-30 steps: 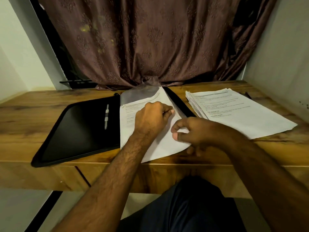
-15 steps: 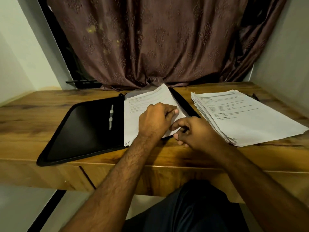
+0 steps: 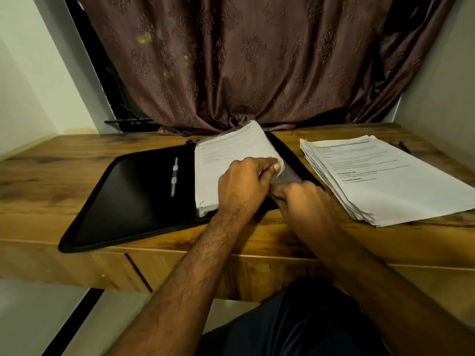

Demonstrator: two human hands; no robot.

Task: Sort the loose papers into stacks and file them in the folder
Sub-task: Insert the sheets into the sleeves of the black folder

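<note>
A black folder (image 3: 133,191) is lying open on the wooden table (image 3: 51,181), its near left corner sitting right at the table's front edge. Its left half is showing bare black lining with one white clip (image 3: 174,176) lying along it. A bundle of papers (image 3: 226,155) is resting on the folder's right half, its far end touching the foot of the brown curtain (image 3: 244,60) at the back.

The left hand (image 3: 244,186) is lying over the near part of that bundle with fingers curled, pinching its right edge at the fingertips. The right hand (image 3: 305,201) is pressing in just beside it, touching it — its fingers are curled down at the same edge, but what exactly they are gripping is hidden, so I cannot tell whether they are holding the sheets or a flap of the folder.

A second stack of papers (image 3: 380,181) is lying on the table to the right, apart from the folder, with a strip of bare wood between them. Its sheets are fanning unevenly along the left and near edges. A small dark object (image 3: 403,147) is peeking out behind its far right corner — too small to make out.

Two paper piles, one folder, one clip. Bare wood is stretching left of the folder, and a narrower band is running along the front edge beneath the forearms.
</note>
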